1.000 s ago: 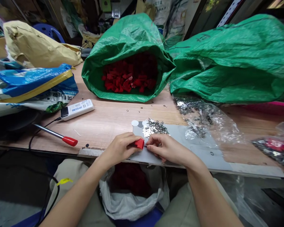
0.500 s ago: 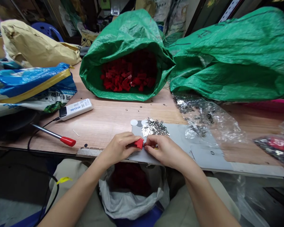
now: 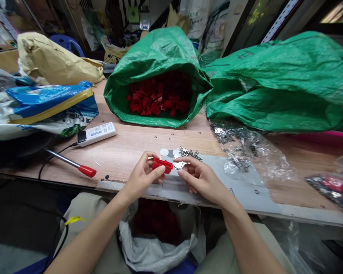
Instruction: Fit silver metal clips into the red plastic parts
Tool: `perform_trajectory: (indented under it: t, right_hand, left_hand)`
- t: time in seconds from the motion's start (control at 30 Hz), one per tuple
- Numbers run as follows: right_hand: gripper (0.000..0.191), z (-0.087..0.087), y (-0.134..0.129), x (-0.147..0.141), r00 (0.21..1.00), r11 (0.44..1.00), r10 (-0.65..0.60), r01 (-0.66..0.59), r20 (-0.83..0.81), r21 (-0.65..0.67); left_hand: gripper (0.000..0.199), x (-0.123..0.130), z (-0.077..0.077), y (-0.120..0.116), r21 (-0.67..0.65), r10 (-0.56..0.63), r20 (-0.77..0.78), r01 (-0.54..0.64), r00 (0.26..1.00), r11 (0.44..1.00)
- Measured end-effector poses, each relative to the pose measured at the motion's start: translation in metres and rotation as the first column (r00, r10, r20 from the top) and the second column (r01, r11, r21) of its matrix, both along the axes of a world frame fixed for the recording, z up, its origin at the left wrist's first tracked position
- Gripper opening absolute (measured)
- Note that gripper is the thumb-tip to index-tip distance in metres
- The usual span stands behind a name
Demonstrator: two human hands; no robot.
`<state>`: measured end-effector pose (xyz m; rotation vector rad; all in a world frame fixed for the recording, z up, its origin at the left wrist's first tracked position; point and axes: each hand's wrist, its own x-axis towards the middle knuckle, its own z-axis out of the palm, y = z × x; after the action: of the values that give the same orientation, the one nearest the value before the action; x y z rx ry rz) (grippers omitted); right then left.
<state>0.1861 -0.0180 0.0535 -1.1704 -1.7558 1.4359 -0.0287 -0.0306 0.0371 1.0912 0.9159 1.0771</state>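
A small red plastic part (image 3: 162, 165) is held between the thumb and fingers of my left hand (image 3: 144, 176), above the table's front edge. My right hand (image 3: 201, 178) is just right of it, thumb and forefinger apart, with no object visible between them. Behind my right hand, a pile of small shiny metal pieces (image 3: 185, 155) lies on a grey sheet (image 3: 240, 190). A green sack (image 3: 157, 45) opens toward me with many red parts (image 3: 151, 99) inside. Below the table edge, a white sack (image 3: 151, 253) between my knees holds more red parts.
To the left are a white device (image 3: 98, 134) with a cable, a red-tipped metal lever (image 3: 87, 171) and a blue-and-white bag (image 3: 48, 102). On the right are a second green sack (image 3: 286, 83) and a clear plastic bag (image 3: 254, 152) with metal pieces.
The red part has turned and now shows its long side in my left hand. My right hand has moved away from it and its fingers have spread. The view has tilted slightly upward.
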Motion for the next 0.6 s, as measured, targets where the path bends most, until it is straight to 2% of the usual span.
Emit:
perform_trajectory:
  t: [0.07,0.17,0.37,0.43,0.6]
  right_hand:
    - [0.036,-0.001,-0.004,-0.008,1.0,0.99,-0.001,0.004,-0.016,0.141]
    - [0.038,-0.006,-0.008,-0.02,1.0,0.944,0.0,0.003,-0.01,0.329]
    - [0.041,-0.015,-0.008,-0.032,0.997,0.828,-0.07,0.081,-0.04,0.555]
    - [0.044,-0.015,-0.007,-0.033,0.996,0.751,-0.077,0.085,-0.041,0.654]
    - [0.056,-0.015,-0.004,-0.031,0.991,0.498,-0.114,-0.007,0.074,0.867]
  left_hand:
    - [0.03,0.0,0.003,0.001,-0.149,-0.017,0.209,0.049,0.978,0.988]
    - [0.026,-0.001,0.005,0.003,-0.301,0.01,0.441,0.137,0.897,0.944]
    - [0.022,-0.002,0.005,0.003,-0.423,0.057,0.634,0.284,0.771,0.86]
    - [0.022,-0.002,0.005,0.003,-0.432,0.068,0.676,0.32,0.733,0.843]
    - [0.021,-0.002,0.003,0.005,-0.411,0.08,0.744,0.359,0.664,0.838]
